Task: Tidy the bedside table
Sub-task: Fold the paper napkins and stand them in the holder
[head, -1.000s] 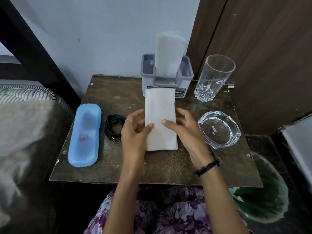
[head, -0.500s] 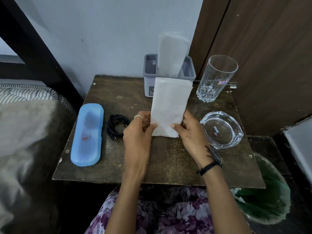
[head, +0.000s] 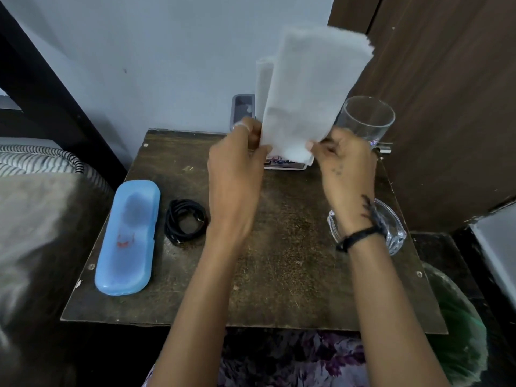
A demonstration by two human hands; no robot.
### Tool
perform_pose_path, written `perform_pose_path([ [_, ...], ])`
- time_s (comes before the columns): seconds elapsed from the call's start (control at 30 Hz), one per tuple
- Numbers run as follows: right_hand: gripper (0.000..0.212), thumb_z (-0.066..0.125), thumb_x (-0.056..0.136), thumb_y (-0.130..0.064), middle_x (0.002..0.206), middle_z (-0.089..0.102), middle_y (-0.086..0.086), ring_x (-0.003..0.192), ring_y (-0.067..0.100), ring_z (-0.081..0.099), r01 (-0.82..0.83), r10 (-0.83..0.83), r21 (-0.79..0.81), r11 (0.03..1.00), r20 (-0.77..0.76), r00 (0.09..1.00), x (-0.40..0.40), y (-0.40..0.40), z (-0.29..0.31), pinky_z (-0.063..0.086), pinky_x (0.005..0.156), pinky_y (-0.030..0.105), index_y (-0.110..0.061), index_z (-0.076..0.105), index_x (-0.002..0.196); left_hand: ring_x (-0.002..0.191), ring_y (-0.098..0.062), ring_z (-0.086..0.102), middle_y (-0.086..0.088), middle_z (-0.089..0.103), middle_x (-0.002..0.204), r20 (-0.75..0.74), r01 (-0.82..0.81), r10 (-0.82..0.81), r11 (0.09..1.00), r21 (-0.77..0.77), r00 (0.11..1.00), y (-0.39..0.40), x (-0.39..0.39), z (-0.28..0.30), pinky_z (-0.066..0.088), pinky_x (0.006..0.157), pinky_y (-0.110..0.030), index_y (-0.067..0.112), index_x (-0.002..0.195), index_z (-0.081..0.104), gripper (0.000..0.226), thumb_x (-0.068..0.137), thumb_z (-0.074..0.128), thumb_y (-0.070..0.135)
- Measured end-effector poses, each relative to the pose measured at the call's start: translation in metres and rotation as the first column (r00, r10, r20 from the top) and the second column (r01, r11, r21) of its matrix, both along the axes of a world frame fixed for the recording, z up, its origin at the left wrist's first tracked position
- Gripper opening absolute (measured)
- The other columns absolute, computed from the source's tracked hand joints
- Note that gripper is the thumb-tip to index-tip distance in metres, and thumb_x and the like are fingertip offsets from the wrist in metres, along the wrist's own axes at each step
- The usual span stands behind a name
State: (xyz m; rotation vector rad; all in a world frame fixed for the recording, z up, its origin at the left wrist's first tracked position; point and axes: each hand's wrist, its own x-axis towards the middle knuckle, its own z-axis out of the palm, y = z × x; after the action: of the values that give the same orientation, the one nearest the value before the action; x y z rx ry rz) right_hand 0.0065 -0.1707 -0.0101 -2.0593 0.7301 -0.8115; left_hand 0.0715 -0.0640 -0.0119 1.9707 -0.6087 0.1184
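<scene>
A folded white napkin [head: 304, 93] stands upright in the air above the back of the dark wooden bedside table [head: 279, 275]. My left hand [head: 237, 174] pinches its lower left edge and my right hand [head: 344, 169] pinches its lower right corner. Behind it stands a grey holder [head: 243, 108], mostly hidden, with another white napkin [head: 264, 79] upright in it. A blue case [head: 128, 236] lies on the left side of the table, with a coiled black cable [head: 185, 220] beside it.
A tall drinking glass [head: 365, 118] stands at the back right. A glass ashtray [head: 393, 230] sits under my right wrist. A bin with a green liner [head: 458, 331] is below the table's right edge. Bedding [head: 33, 219] is at the left, a brown door [head: 446, 93] at the right.
Both hands lifted the folded napkin off the table and raised it upright toward the grey holder at the back. Nothing else on the table moved.
</scene>
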Motion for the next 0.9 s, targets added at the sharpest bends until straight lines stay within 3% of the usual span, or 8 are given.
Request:
perform_pose_path([
  [0.07,0.018,0.061,0.087,-0.011,0.106,0.069,0.009,0.093,0.02,0.066,0.023,-0.023,-0.066,0.998,-0.002,1.0,0.015,-0.011,0.006,0.052,0.085,0.029,-0.003,0.067,0.103,0.083,-0.012,0.053,0.004,0.064,0.088,0.096,-0.043,0.038,0.998,0.056,0.995,-0.016,0.02,0.0,0.049,0.072,-0.027,0.015,0.095,0.06,0.011,0.085,0.063,0.015],
  [0.2,0.018,0.059,0.089,-0.014,0.098,0.069,0.009,0.09,0.022,0.063,0.015,-0.028,-0.214,0.977,-0.056,0.998,0.039,-0.025,0.006,0.051,0.077,0.03,-0.005,0.065,0.103,0.086,-0.019,0.038,-0.007,0.063,0.09,0.188,-0.14,0.116,0.983,0.12,0.975,-0.03,0.047,-0.005,0.043,0.071,-0.04,0.01,0.092,0.059,0.01,0.084,0.062,0.015],
  [0.37,0.015,0.057,0.088,-0.01,0.091,0.063,0.011,0.086,0.021,0.059,0.011,-0.029,-0.275,0.961,-0.059,0.998,0.049,-0.031,-0.01,0.049,0.066,0.028,-0.008,0.056,0.103,0.088,-0.017,0.035,-0.007,0.063,0.088,0.174,-0.166,0.144,0.979,0.121,0.974,-0.031,0.048,-0.016,0.043,0.078,-0.041,0.008,0.091,0.06,0.011,0.081,0.062,0.006],
  [0.47,0.017,0.056,0.088,-0.009,0.091,0.059,0.011,0.082,0.014,0.048,0.028,-0.042,-0.301,0.953,-0.039,0.998,0.051,-0.028,-0.017,0.034,0.054,0.018,-0.008,0.052,0.104,0.087,-0.018,0.034,-0.006,0.061,0.086,0.18,-0.175,0.147,0.974,0.147,0.973,-0.033,0.047,-0.017,0.044,0.079,-0.043,0.007,0.088,0.058,0.01,0.079,0.061,0.004],
  [0.6,0.024,0.057,0.086,-0.005,0.09,0.054,0.008,0.092,0.02,0.044,0.033,-0.056,-0.373,0.927,-0.05,0.997,0.054,-0.018,-0.025,0.038,0.069,0.03,-0.003,0.048,0.108,0.09,-0.02,0.036,-0.001,0.048,0.084,0.225,-0.135,0.09,0.971,0.195,0.97,-0.033,0.044,-0.017,0.038,0.073,-0.039,0.009,0.09,0.055,0.015,0.079,0.058,0.0],
  [0.77,0.025,0.055,0.082,0.003,0.081,0.041,0.001,0.096,0.028,0.047,0.017,-0.081,-0.45,0.893,-0.123,0.989,0.054,-0.014,-0.025,0.042,0.073,0.038,-0.002,0.047,0.106,0.112,-0.03,0.037,-0.011,0.044,0.123,0.326,-0.22,0.112,0.923,0.316,0.939,-0.033,0.045,-0.025,0.022,0.076,-0.031,0.008,0.102,0.056,0.023,0.079,0.057,0.003],
  [0.9,0.032,0.056,0.081,0.005,0.083,0.032,-0.001,0.1,0.033,0.048,-0.024,-0.078,-0.472,0.881,-0.195,0.978,0.052,-0.009,-0.023,0.039,0.08,0.041,-0.001,0.046,0.111,0.122,-0.027,0.03,-0.006,0.039,0.135,0.274,-0.189,0.088,0.91,0.369,0.958,-0.031,0.05,-0.029,0.016,0.082,-0.029,0.011,0.105,0.058,0.024,0.08,0.057,0.007],
])
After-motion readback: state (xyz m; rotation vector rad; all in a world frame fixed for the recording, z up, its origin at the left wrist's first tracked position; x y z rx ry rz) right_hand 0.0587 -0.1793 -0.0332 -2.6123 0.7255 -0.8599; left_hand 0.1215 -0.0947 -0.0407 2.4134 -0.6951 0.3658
